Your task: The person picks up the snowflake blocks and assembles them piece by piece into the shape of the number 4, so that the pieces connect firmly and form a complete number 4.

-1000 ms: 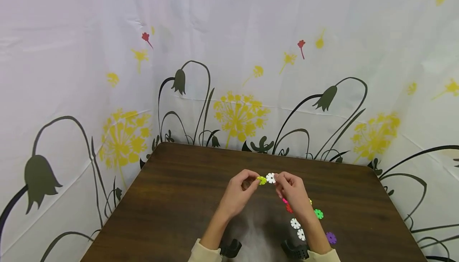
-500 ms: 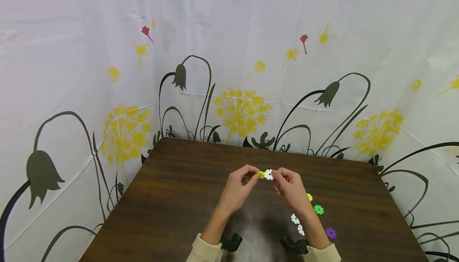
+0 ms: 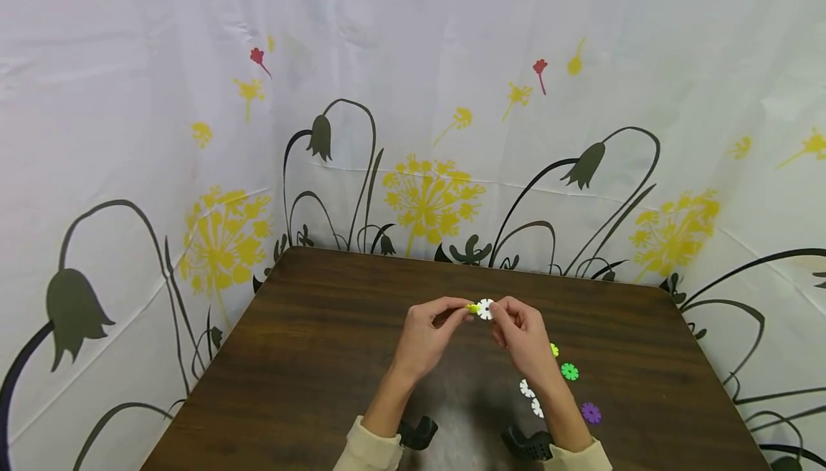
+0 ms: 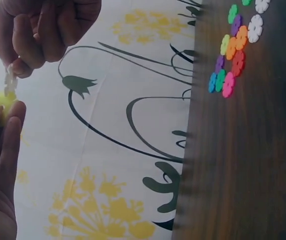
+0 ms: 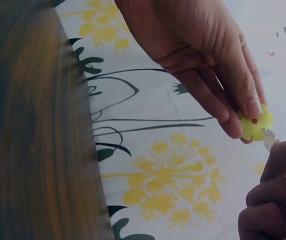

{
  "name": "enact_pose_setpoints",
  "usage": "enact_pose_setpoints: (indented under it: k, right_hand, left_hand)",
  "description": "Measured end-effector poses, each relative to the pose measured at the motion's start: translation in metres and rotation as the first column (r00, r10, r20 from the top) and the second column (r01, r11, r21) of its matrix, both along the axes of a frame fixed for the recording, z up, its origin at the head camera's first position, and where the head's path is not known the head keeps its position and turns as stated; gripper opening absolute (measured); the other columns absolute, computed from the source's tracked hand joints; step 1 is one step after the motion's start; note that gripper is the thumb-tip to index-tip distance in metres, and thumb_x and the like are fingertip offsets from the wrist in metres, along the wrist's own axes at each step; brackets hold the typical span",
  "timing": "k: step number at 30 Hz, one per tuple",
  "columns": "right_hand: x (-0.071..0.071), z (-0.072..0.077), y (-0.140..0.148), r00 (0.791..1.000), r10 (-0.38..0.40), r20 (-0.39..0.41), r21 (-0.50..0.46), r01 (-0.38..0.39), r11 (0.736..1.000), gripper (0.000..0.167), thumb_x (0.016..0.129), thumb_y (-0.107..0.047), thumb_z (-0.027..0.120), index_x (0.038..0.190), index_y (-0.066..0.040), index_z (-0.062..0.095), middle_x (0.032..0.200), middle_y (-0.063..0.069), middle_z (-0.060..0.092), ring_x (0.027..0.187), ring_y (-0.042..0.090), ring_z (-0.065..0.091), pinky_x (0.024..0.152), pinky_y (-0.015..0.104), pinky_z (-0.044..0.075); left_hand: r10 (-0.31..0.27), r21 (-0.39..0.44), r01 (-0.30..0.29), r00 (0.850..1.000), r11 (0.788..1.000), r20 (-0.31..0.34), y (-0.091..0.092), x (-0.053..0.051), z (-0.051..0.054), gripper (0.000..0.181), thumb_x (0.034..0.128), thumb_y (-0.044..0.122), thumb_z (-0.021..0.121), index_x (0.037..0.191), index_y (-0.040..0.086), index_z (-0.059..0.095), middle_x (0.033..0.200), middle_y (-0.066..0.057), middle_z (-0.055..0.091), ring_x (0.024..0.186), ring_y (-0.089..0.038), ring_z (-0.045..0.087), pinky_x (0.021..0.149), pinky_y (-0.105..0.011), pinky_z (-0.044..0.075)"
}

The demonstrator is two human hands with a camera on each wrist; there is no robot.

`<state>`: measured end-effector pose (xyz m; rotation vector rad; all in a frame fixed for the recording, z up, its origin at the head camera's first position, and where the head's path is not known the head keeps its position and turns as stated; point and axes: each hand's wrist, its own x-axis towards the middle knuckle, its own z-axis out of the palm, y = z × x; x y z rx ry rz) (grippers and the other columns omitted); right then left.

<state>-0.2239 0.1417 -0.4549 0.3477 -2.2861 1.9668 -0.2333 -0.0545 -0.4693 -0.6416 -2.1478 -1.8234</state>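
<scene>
My left hand [image 3: 422, 338] pinches a yellow notched flower-shaped plastic disc [image 5: 259, 124] between thumb and fingers. Beside it, my right hand [image 3: 527, 336] pinches a white notched disc [image 3: 485, 309] by its right edge. Both discs are held up above the table and meet at their rims. In the head view the yellow piece appears nearly edge-on while the white one faces the camera, so they stand at an angle. Fingertips cover part of each disc, and how deeply the notches engage cannot be told.
Several loose discs lie on the dark wooden table [image 3: 310, 342], right of and partly behind the right forearm, among them a green disc [image 3: 570, 371], a purple disc [image 3: 591, 413] and a pink disc [image 4: 228, 84]. A printed curtain [image 3: 413, 98] hangs behind the table.
The yellow disc has turned from facing the camera to nearly edge-on. White and yellow discs have come closer together, both hands still pinching them.
</scene>
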Motion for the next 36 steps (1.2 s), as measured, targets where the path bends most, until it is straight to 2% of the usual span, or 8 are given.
enact_pose_setpoints:
  k: [7,13,16,22,24,26,32,36]
  right_hand:
    - [0.000,0.001,-0.002,0.999,0.028,0.015,-0.018,-0.028,0.999,0.031,0.112,-0.021,0.060,0.089,0.001,0.061,0.060,-0.001,0.046,0.051,0.007,0.039,0.046,0.024,0.030]
    - [-0.006,0.000,0.002,0.994,0.091,0.063,0.028,-0.092,0.995,0.035,0.112,-0.030,0.059,0.092,-0.002,0.064,0.062,0.003,0.048,0.050,0.014,0.039,0.045,0.026,0.032]
    - [-0.013,-0.004,0.010,0.992,0.104,0.068,0.069,-0.109,0.992,0.039,0.114,-0.035,0.056,0.093,-0.004,0.066,0.065,0.006,0.052,0.053,0.017,0.043,0.049,0.029,0.038]
    - [-0.023,-0.027,0.041,0.995,-0.032,0.098,0.200,0.012,0.980,0.041,0.114,-0.040,0.053,0.096,-0.006,0.069,0.074,0.012,0.059,0.056,0.019,0.046,0.052,0.029,0.042]
    - [-0.026,-0.037,0.053,0.990,-0.084,0.115,0.307,0.045,0.951,0.035,0.113,-0.037,0.057,0.100,-0.007,0.069,0.076,0.013,0.060,0.059,0.021,0.049,0.055,0.029,0.043]
    - [-0.028,-0.047,0.062,0.983,-0.133,0.129,0.436,0.065,0.898,0.029,0.111,-0.034,0.061,0.106,-0.007,0.070,0.078,0.011,0.061,0.062,0.023,0.052,0.058,0.032,0.044]
    - [-0.037,-0.080,0.078,0.960,-0.218,0.177,0.729,0.021,0.685,0.027,0.104,-0.034,0.070,0.120,-0.012,0.069,0.090,0.004,0.068,0.065,0.020,0.055,0.057,0.035,0.043]
    - [-0.039,-0.097,0.078,0.953,-0.221,0.208,0.783,-0.027,0.622,0.037,0.101,-0.037,0.074,0.132,-0.017,0.068,0.092,0.001,0.068,0.065,0.021,0.056,0.056,0.035,0.041]
  left_hand:
    - [-0.048,0.113,0.057,0.995,0.992,-0.082,0.001,-0.001,-0.007,0.019,0.1005,0.008,0.074,0.118,0.004,0.082,0.110,-0.012,0.083,0.094,-0.035,0.081,0.087,-0.036,0.066]
    - [-0.030,0.057,0.034,0.997,0.998,-0.068,-0.004,-0.004,-0.006,0.016,0.1012,0.010,0.075,0.116,0.010,0.081,0.108,-0.008,0.082,0.093,-0.015,0.079,0.086,-0.031,0.065]
    - [-0.014,0.028,0.016,0.999,0.999,-0.044,-0.007,-0.005,-0.006,0.013,0.1020,0.009,0.074,0.114,0.013,0.078,0.109,-0.006,0.080,0.097,-0.014,0.076,0.087,-0.028,0.064]
    - [-0.002,0.063,0.002,1.000,0.998,-0.004,-0.017,-0.008,-0.002,0.013,0.1030,0.009,0.073,0.116,0.010,0.072,0.113,-0.010,0.076,0.105,-0.021,0.076,0.092,-0.028,0.062]
    - [0.001,0.084,-0.001,1.000,0.996,-0.002,-0.022,-0.009,0.000,0.014,0.1029,0.007,0.072,0.116,0.008,0.070,0.114,-0.012,0.075,0.105,-0.019,0.076,0.091,-0.028,0.062]
    - [0.016,0.098,-0.015,1.000,0.995,-0.008,-0.029,-0.010,0.001,0.014,0.1028,0.006,0.072,0.116,0.007,0.069,0.113,-0.014,0.075,0.103,-0.017,0.076,0.089,-0.028,0.062]
    - [0.102,0.133,-0.094,0.993,0.987,-0.054,-0.049,-0.012,0.004,0.013,0.1017,0.005,0.073,0.114,0.009,0.070,0.117,-0.011,0.071,0.094,-0.020,0.071,0.081,-0.026,0.059]
    - [0.120,0.133,-0.111,0.991,0.985,-0.061,-0.055,-0.012,0.002,0.012,0.1023,0.007,0.073,0.113,0.009,0.070,0.115,-0.013,0.066,0.093,-0.021,0.070,0.082,-0.027,0.058]
